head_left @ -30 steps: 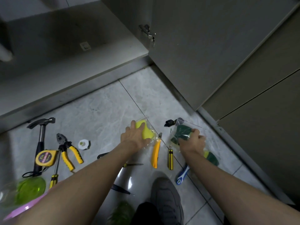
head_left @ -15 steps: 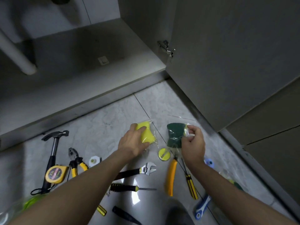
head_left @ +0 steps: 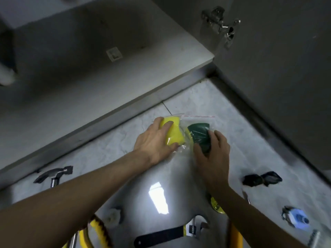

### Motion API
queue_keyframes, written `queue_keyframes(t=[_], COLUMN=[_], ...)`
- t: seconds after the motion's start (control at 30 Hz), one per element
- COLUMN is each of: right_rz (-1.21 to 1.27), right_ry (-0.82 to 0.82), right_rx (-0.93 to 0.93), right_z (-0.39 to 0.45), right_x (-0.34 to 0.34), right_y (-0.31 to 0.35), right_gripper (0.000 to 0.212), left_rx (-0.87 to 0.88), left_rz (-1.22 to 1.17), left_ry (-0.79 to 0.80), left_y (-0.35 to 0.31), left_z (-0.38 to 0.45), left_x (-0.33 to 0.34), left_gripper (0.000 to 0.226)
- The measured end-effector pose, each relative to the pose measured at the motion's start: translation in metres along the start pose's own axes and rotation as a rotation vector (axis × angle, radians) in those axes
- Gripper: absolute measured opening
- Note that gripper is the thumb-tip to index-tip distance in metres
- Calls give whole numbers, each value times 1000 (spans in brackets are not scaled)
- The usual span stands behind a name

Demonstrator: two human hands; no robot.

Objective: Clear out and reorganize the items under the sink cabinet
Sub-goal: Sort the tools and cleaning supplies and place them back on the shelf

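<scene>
Two clear plastic zip bags lay side by side on the pale marble-patterned floor tile [head_left: 111,147], just before the open sink cabinet's grey base shelf [head_left: 125,77]. One held a bright yellow sponge [head_left: 173,133], the other a dark green scouring pad [head_left: 199,134]. The left hand [head_left: 154,140] gripped the sponge; the right hand [head_left: 213,149] clutched the pad.

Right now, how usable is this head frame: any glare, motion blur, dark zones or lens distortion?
Head view: a bright glare patch sits on the glossy floor tile between the forearms; motion blur smears the lower edge, including the yellow-handled pliers; the cabinet interior is dim; the wide lens bends the cabinet's front edge. The left hand on the yellow sponge bag and the right hand on the green one stay readable.
</scene>
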State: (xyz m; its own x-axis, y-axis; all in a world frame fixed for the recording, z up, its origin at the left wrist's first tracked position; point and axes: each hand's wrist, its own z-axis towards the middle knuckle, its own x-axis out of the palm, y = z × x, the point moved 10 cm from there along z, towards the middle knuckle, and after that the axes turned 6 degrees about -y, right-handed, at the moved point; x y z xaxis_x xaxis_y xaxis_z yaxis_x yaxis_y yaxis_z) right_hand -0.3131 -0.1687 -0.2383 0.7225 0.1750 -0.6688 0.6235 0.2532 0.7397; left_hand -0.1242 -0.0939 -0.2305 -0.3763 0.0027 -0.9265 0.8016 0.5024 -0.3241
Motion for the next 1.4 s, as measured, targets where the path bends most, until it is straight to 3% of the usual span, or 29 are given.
queue_keyframes(t=[0.1,0.33,0.63,0.87,1.07,1.17,1.3,1.4], right_rz=[-6,36,-107,-70,-78,-159,-358,-373], right_ry=[28,-48,196,187,156,272,464,445], right_rx=[-13,27,-28,-70,-130,-117,-170,-171], right_z=[2,23,41,38,49,58,47,46], right_x=[1,-23,-19,-6,12,29,49,53], right_y=[-5,-12,-17,14,46,43,40,44], right_gripper=[67,48,57,41,34,44,79,80], left_rx=[21,64,97,54,-118,-178,-179,-168], left_rz=[14,12,104,35,-142,-253,-314,-287], left_ry=[14,74,173,102,-37,-45,21,-19], left_y=[2,-4,-15,-9,36,50,57,61], left_z=[5,14,28,11,-5,-14,-25,-28], left_x=[3,5,-4,-33,-51,-34,-13,-16], left_gripper=[77,75,73,63,61,60,39,35])
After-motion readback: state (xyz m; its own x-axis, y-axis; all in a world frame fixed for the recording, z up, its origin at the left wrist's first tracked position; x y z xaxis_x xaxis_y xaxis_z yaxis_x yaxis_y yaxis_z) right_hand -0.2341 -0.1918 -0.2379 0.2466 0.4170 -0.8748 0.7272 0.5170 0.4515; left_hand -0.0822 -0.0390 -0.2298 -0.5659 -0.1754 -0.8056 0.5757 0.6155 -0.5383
